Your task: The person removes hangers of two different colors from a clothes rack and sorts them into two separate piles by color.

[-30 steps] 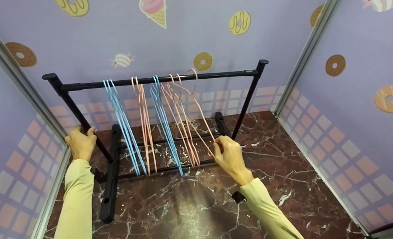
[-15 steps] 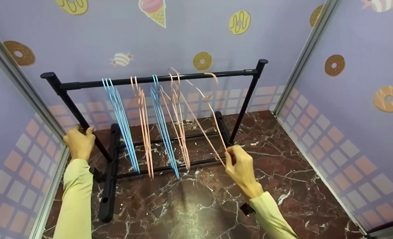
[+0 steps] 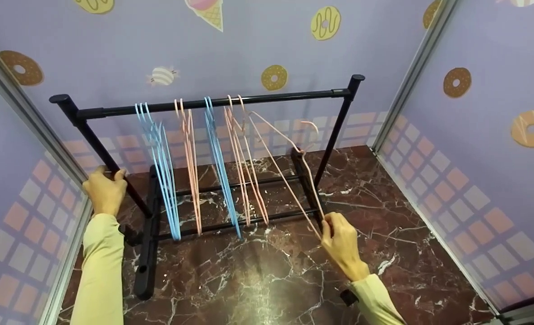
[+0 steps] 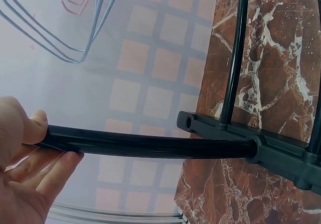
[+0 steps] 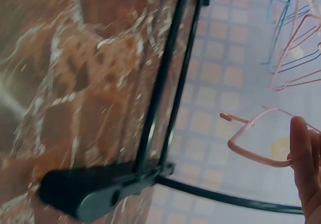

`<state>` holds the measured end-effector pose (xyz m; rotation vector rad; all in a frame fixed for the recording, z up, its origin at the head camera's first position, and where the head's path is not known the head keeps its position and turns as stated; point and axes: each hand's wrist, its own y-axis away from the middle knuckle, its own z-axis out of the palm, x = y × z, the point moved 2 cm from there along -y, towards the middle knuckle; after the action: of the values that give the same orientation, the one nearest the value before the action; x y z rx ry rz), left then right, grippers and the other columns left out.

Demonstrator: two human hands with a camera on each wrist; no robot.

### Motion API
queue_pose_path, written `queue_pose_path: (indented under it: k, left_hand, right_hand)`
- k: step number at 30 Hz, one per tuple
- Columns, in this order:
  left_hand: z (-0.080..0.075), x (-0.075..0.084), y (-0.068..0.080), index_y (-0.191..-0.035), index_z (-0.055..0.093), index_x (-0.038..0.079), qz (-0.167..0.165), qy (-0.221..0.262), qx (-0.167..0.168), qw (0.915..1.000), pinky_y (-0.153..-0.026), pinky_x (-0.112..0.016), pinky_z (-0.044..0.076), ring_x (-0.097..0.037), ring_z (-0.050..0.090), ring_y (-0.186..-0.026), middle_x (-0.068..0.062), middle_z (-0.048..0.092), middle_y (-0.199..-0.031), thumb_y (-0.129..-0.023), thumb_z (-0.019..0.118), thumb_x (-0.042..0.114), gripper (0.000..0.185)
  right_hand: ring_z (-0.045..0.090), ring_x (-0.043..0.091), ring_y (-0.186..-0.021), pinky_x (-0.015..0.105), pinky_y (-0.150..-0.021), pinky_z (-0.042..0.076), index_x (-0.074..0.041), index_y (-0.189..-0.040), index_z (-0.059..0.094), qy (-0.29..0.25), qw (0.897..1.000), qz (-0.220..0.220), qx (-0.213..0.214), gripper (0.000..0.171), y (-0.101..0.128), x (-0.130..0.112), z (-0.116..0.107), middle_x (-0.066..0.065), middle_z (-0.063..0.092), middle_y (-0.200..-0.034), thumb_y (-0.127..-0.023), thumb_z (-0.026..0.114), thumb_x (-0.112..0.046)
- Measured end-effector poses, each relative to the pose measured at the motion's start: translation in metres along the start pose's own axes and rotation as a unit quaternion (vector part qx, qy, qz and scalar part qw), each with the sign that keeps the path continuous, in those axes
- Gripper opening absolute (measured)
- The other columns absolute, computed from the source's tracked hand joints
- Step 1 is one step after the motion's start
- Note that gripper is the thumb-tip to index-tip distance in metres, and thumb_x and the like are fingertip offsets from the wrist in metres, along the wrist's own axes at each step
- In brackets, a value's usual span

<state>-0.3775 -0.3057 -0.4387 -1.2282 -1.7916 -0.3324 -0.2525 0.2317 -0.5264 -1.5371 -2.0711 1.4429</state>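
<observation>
Below the rack rail (image 3: 213, 103), right hand (image 3: 340, 243) pinching pink wire hanger (image 3: 289, 178) corner, hook (image 3: 313, 131) up-rearward, left hand (image 3: 103, 189) gripping rack post (image 3: 109, 168).

The right hand (image 3: 340, 241) has drawn the pink hanger (image 3: 289, 174) down and toward the right, away from the rack's top rail (image 3: 213, 104). The hanger's hook (image 3: 312, 131), near the rail a second ago, now hangs free below it beside the right post. The hangers left on the rail, splayed out before, have settled closer together.
</observation>
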Motion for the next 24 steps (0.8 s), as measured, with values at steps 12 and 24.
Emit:
queue_pose_path:
  k: [12, 24]
  left_hand:
    - [0.0, 0.002, 0.003, -0.113, 0.07, -0.006, 0.021, -0.019, 0.028, 0.9992, -0.103, -0.056, 0.036, -0.058, 0.053, -0.113, -0.031, 0.071, -0.11, -0.096, 0.064, 0.02, 0.032]
    - [0.003, 0.0, 0.003, -0.112, 0.069, -0.007, 0.028, -0.018, 0.043, 0.9985, -0.101, -0.056, 0.041, -0.055, 0.059, -0.111, -0.031, 0.071, -0.109, -0.096, 0.065, 0.019, 0.031]
  right_hand:
    - [0.061, 0.036, -0.062, 0.051, -0.053, 0.049, 0.005, -0.09, 0.056, 0.055, 0.997, 0.029, -0.036, 0.006, 0.038, 0.053, 0.001, 0.017, 0.058, -0.079, -0.087, 0.06, 0.003]
    - [0.054, 0.03, -0.058, 0.049, -0.049, 0.047, 0.004, -0.089, 0.053, 0.068, 0.997, 0.018, 0.007, 0.007, 0.069, 0.09, -0.008, 0.015, 0.054, -0.076, -0.086, 0.058, 0.008]
